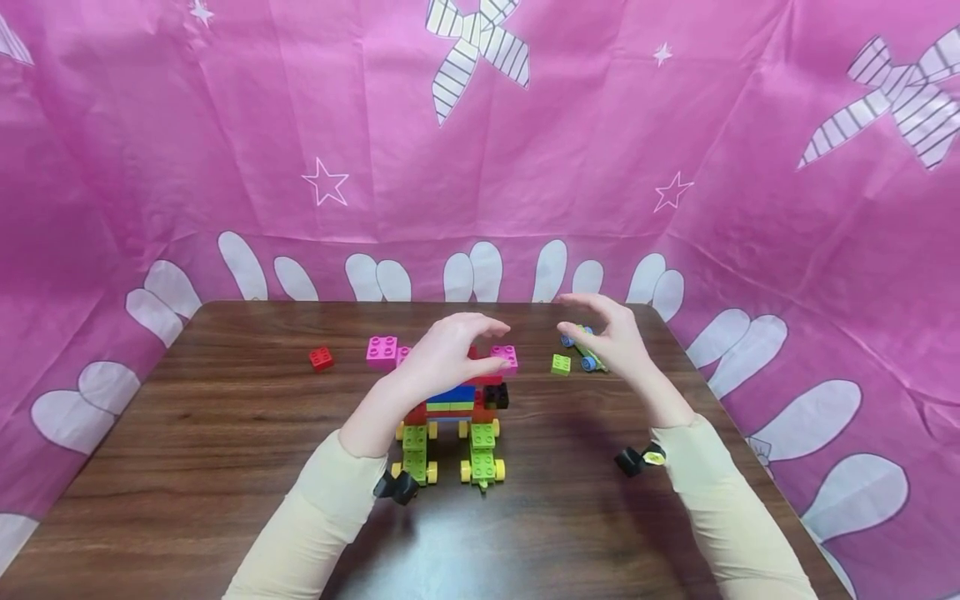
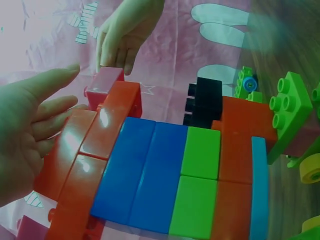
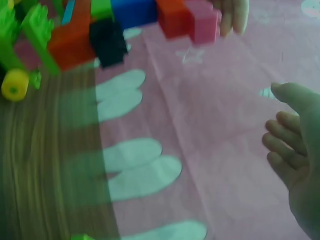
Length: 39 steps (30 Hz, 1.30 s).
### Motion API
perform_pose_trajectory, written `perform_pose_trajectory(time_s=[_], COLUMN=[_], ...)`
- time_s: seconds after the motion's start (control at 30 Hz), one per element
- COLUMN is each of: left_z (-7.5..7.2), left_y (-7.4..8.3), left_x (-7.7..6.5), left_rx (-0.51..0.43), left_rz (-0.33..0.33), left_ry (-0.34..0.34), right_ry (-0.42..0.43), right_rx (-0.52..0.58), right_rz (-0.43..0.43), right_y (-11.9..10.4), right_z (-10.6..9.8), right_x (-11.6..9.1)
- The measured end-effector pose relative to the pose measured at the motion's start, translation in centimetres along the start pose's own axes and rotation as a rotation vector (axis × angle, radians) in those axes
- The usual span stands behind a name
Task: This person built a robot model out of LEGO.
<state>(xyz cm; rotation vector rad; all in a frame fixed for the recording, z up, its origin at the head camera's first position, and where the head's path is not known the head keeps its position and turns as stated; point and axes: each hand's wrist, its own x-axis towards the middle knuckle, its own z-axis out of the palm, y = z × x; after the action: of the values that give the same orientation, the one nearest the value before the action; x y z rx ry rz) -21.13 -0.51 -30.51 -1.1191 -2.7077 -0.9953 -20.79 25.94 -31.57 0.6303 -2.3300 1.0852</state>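
Note:
A toy-brick model stands on the table. Its blue bricks (image 2: 142, 175), lime bricks (image 2: 197, 175) and red bricks (image 2: 70, 150) are stacked over green wheeled bases (image 1: 483, 458) with yellow wheels. A black brick (image 1: 496, 396) juts from its right side, and pink bricks (image 1: 505, 358) sit near the top. My left hand (image 1: 442, 354) is over the model's upper part, fingers loosely bent; whether they touch the red bricks I cannot tell. To the right of the model, my right hand (image 1: 615, 342) hovers with fingers apart, holding nothing.
A loose red brick (image 1: 321, 358) lies at the back left of the wooden table (image 1: 225, 433). On the right lie a small lime brick (image 1: 560, 364) and a green base with blue wheels (image 1: 589, 363). Pink patterned cloth (image 1: 570, 150) surrounds the table's back and sides.

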Motion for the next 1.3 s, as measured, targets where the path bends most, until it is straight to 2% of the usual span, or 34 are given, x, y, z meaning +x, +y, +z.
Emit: perform_pose_trajectory(time_s=[0.07,0.2,0.33,0.47,0.83,1.0,1.3], left_z=[0.2,0.5,0.8,0.9,0.7,0.8,1.0], left_y=[-0.1,-0.2,-0.4,-0.6,-0.7,-0.7,-0.8], left_x=[0.1,0.2,0.3,0.3,0.3,0.3,0.3], left_rx=[-0.007,-0.028,-0.053,-0.047,-0.006,0.003,0.000], left_rz=[-0.014,-0.038,-0.052,-0.062,-0.076,-0.082,-0.096], left_ry=[0.003,-0.003,-0.024,-0.039,-0.065,-0.065,-0.058], right_ry=[0.043,0.111,0.124,0.101,-0.032,-0.061,-0.128], right_rx=[0.000,0.026,0.010,-0.047,-0.161,-0.190,-0.176], right_rz=[0.003,0.075,0.147,0.191,0.327,0.365,0.501], right_y=[-0.2,2.2,6.4,10.2,16.5,18.4,20.7], right_z=[-0.5,-1.3,-1.9,-2.4,-3.4,-3.8,-3.9], right_x=[0.1,0.1,0.0,-0.2,-0.6,-0.8,-2.1])
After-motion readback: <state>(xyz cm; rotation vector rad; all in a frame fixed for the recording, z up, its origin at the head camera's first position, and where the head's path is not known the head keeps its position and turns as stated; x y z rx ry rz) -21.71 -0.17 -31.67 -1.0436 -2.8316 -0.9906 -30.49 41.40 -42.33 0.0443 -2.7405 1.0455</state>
